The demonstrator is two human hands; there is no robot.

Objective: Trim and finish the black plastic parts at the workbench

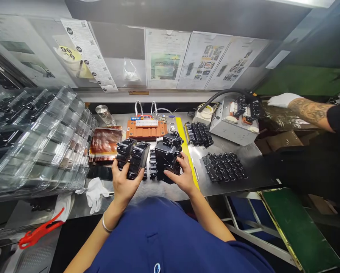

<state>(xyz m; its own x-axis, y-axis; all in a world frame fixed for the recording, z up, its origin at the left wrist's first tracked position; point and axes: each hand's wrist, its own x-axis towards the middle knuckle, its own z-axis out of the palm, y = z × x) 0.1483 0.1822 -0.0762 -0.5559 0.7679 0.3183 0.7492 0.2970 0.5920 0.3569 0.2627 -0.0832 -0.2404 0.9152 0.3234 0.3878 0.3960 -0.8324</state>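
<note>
My left hand (126,184) grips black plastic parts (131,155) at the middle of the bench, fingers spread along their lower edge. Beside it, my right hand (184,178) holds another cluster of black parts (167,157), thumb in front and fingers on the right side. A narrow gap separates the two held clusters. More black parts (153,165) show between them, lower on the bench. Right behind the held clusters sits an orange fixture (147,131) with two metal loops on top.
Stacked clear trays (45,144) fill the left. White gloves (95,194) lie at the front edge, near a red air gun (41,233). Right of a yellow strip (187,151) are black part groups (225,167) and a grey box (232,123). Another person's gloved hand (282,100) is far right.
</note>
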